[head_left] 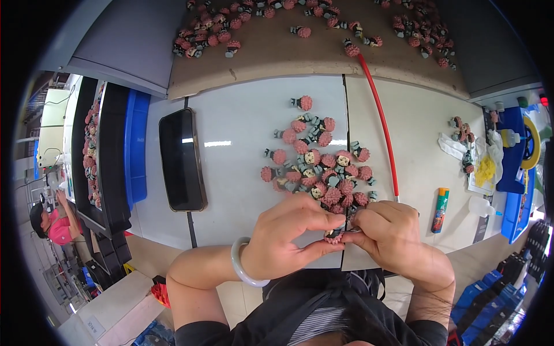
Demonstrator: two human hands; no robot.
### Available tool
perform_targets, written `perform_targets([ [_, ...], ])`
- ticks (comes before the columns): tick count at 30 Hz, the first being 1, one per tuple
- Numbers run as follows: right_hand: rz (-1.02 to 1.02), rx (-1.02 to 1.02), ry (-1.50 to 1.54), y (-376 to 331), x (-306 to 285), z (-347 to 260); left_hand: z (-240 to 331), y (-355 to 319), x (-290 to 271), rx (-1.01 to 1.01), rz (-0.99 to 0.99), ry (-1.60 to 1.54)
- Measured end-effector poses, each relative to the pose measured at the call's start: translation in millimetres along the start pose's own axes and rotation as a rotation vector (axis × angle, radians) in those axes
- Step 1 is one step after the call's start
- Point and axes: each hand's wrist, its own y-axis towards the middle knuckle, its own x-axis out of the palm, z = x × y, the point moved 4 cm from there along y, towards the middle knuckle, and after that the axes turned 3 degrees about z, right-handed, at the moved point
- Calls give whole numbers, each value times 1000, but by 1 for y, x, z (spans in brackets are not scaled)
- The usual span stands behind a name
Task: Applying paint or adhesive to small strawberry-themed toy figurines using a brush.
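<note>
My left hand (291,236), with a pale bangle on its wrist, and my right hand (389,228) meet at the near edge of the white table (242,115). Together they pinch one small figurine (336,235) with a pink bumpy head and dark body. Just beyond my fingers lies a pile of several like figurines (323,167), scattered over the table's middle. What the right fingertips do on the figurine is hidden.
A black phone (182,160) lies face up at the left. A red tube (381,121) runs down the table's right part. More figurines cover a brown board (323,40) at the back. Black trays (107,155) and a blue bin stand left; a small bottle (441,210) and blue bins right.
</note>
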Motion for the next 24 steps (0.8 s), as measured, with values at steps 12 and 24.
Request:
perform_targets([
  [12,-17,17,-51,2,0,-3,-1,-1,1,-16,12,37],
  [24,-39,7,-11,0,3,-4,2,-1,0,24,7,76],
])
